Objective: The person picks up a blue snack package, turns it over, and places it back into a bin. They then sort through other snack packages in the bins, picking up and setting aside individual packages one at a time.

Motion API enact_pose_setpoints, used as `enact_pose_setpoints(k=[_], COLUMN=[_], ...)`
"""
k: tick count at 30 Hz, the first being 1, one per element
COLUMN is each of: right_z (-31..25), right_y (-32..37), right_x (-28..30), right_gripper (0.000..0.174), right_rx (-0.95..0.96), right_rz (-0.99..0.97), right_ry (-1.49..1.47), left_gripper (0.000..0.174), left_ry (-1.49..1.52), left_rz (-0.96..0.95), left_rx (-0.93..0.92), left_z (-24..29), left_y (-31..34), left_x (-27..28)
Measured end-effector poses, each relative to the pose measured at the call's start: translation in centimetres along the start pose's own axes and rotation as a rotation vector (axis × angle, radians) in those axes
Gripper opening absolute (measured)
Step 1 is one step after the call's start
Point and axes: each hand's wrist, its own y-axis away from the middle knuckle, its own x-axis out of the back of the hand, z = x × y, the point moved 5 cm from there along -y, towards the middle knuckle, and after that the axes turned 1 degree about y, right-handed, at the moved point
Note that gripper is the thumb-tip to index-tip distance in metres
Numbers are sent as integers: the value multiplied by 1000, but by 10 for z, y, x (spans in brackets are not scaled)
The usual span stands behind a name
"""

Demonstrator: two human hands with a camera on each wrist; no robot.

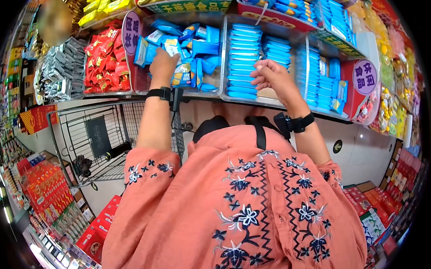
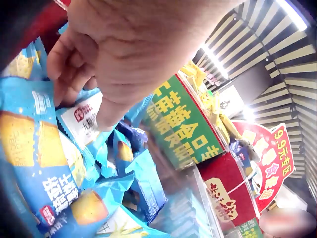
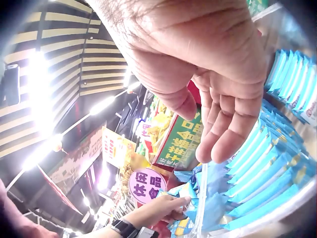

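Observation:
In the head view my left hand (image 1: 163,66) is in a bin of loosely heaped blue packets (image 1: 205,48). The left wrist view has its curled fingers (image 2: 74,67) and thumb pinching a blue and white packet (image 2: 81,119). My right hand (image 1: 276,80) hovers over the neighbouring bin, where blue packets (image 1: 243,57) stand in stacked rows. In the right wrist view that hand (image 3: 198,64) has its fingers loosely bent, with nothing between fingers and thumb; the rows of packets (image 3: 262,173) lie below and beside it.
Red packets (image 1: 107,60) and silver packets (image 1: 63,71) fill bins at the left. A wire cart (image 1: 97,138) stands below them. Clear dividers (image 1: 223,53) separate the bins. Purple round signs (image 1: 365,76) rise at the bin edges, and a green sign (image 2: 183,124) runs behind.

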Motion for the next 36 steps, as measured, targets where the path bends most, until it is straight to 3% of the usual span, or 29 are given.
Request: enact_pose_setpoints(k=[4, 8, 12, 13, 17, 24, 27, 32, 36], right_z=[6, 4, 5, 4, -9, -64, -85, -95, -110], right_y=[-3, -2, -6, -7, -9, -6, -4, -2, 15], right_x=[-12, -21, -23, -25, -40, -82, -93, -91, -81], right_gripper=[30, 32, 32, 32, 33, 44, 46, 33, 25], right_rx=[-30, -9, 14, 13, 16, 161, 252, 289, 350], right_rz=[-4, -1, -4, -7, -35, -121, -147, -192, -166], right_ry=[-15, -18, -23, -19, -12, -49, -152, -335, -407], left_gripper=[78, 53, 51, 38, 35, 30, 29, 32, 32], left_ry=[48, 101, 529, 715, 1021, 1110, 1081, 1028, 1206], left_rz=[20, -7, -96, -101, -171, -313, -337, -368, -292], left_rx=[17, -122, -24, 5, -58, -350, -389, -452, -491], left_z=[2, -14, -40, -44, -27, 31, 48, 70, 85], left_y=[-1, -10, -1, 6, 48, 92, 105, 120, 136], left_x=[-6, 0, 26, 28, 60, 92, 101, 114, 134])
